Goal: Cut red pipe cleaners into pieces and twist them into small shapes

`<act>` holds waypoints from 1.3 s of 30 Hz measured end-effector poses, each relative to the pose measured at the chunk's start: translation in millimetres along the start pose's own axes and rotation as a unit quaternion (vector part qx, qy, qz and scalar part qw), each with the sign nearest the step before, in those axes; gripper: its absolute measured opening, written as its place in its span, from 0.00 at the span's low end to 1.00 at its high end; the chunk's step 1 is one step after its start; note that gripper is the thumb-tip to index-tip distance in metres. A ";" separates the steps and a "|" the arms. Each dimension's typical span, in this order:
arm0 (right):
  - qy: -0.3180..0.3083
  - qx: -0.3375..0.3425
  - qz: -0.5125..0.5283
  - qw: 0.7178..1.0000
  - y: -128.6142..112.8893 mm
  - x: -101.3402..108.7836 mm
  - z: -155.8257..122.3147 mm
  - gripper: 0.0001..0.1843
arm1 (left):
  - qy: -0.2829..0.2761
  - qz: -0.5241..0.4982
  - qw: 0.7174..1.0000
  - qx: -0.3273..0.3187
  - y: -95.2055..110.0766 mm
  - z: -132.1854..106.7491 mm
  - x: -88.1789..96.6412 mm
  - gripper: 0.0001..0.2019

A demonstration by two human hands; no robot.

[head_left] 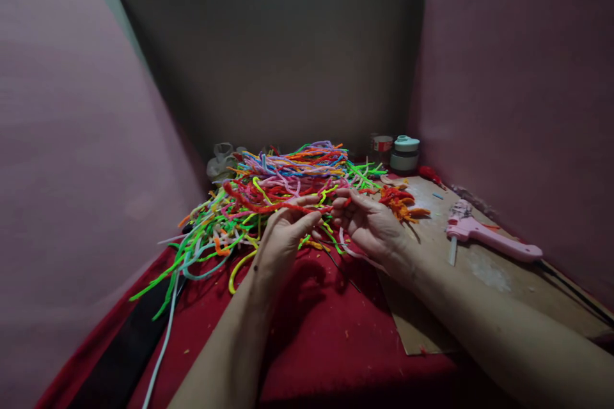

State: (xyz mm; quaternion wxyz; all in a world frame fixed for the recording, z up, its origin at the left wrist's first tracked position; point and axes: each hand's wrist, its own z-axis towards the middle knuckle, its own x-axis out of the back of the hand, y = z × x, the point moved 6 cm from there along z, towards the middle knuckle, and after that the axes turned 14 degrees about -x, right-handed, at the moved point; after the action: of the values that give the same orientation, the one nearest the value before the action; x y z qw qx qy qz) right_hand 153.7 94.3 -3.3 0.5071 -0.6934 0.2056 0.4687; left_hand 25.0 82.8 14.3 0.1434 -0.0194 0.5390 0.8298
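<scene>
A big heap of fuzzy pipe cleaners (283, 185) in many colours lies on a red cloth (326, 326). My left hand (283, 236) and my right hand (369, 220) meet just in front of the heap. Both pinch a red pipe cleaner (268, 204) that runs from the fingertips leftward across the pile. A white strand trails under my right palm. A small bundle of red and orange pieces (400, 201) sits right of my right hand.
A pink glue gun (489, 236) lies on a cardboard sheet (480, 281) at the right. Small jars and a tape roll (398, 152) stand at the back corner. Pink walls and a dark cardboard backboard enclose the space. A black strip (129, 345) crosses the cloth at left.
</scene>
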 end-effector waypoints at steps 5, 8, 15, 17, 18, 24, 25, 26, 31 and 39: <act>-0.042 -0.082 -0.013 0.996 1.8 -5.4 -10.2 0.10 | -0.010 0.038 0.999 -0.014 3.3 0.6 3.3 0.07; -0.062 -0.063 -0.020 0.996 -14.6 -5.8 -11.2 0.14 | 0.010 0.029 0.999 -0.023 12.1 2.2 12.9 0.06; 0.019 -0.026 -0.393 0.919 -13.8 -9.6 -7.0 0.06 | -0.070 0.072 0.995 -0.009 19.4 -4.4 8.3 0.07; -0.029 -0.052 -0.461 0.885 -4.5 -16.4 -10.7 0.09 | -0.084 0.093 0.992 -0.009 19.9 -5.9 6.6 0.06; -0.050 -0.059 -0.483 0.872 -1.9 -18.9 -13.1 0.11 | -0.090 0.099 0.991 -0.009 20.1 -6.1 5.8 0.06; -0.130 -0.115 -0.595 0.785 7.4 -25.0 -21.5 0.15 | -0.126 0.177 0.976 -0.026 24.9 -3.7 3.7 0.08; -0.135 -0.121 -0.604 0.776 9.7 -25.0 -21.4 0.14 | -0.126 0.189 0.973 -0.025 25.1 -3.5 4.0 0.08; -0.134 -0.120 -0.606 0.775 11.5 -25.0 -20.7 0.12 | -0.126 0.196 0.972 -0.022 24.8 -3.5 4.3 0.07; -0.050 -0.091 -0.519 0.848 17.7 -18.5 -13.9 0.11 | -0.093 0.142 0.985 -0.007 19.0 -2.2 7.8 0.08; 0.000 -0.150 -0.407 0.901 30.4 -7.9 -13.8 0.08 | 0.124 -0.146 0.981 0.016 6.2 5.3 24.7 0.05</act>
State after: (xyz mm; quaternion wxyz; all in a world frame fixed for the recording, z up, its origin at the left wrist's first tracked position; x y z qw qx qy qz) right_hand 132.9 68.2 -11.4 0.5438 -0.7845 -0.1669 0.2469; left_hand 0.4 90.6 17.4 0.1959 -0.1981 0.5573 0.7821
